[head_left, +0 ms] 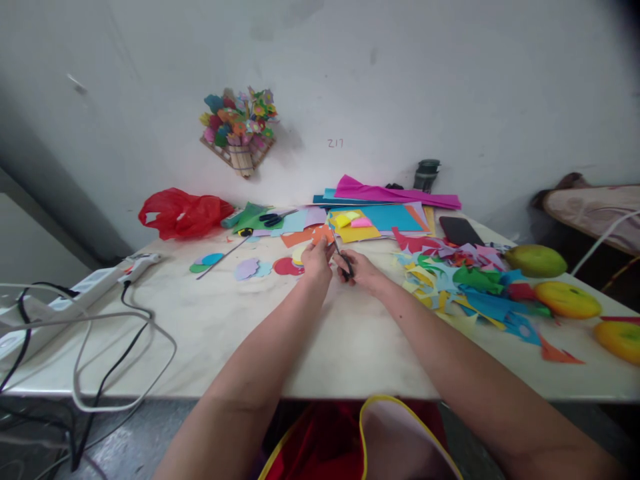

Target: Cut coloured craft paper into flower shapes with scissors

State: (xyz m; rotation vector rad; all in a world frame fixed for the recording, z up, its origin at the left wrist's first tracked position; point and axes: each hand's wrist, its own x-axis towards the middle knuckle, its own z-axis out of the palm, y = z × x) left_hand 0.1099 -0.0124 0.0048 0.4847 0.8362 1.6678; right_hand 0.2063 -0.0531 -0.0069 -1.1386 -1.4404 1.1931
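Note:
My right hand (357,270) is closed around the dark handles of a pair of scissors (347,267), whose blades point away from me and up. Close beside it, my left hand (317,261) has its fingers pinched at the edge of a piece of orange paper (323,233) by the blades; the fingers partly hide the grip. Left of my left hand lie round red paper cutouts (284,267) and a pale yellow one (299,255). Further left are scalloped lilac (247,269) and light blue (263,269) cutouts, then blue and green ovals (213,259).
Paper scraps (450,280) cover the right side, near a dark phone (460,231) and mango-like fruits (567,299). Coloured sheets (380,217), a second pair of scissors (273,219) and a red plastic bag (185,213) lie at the back. Power strips (90,287) and cables occupy the left.

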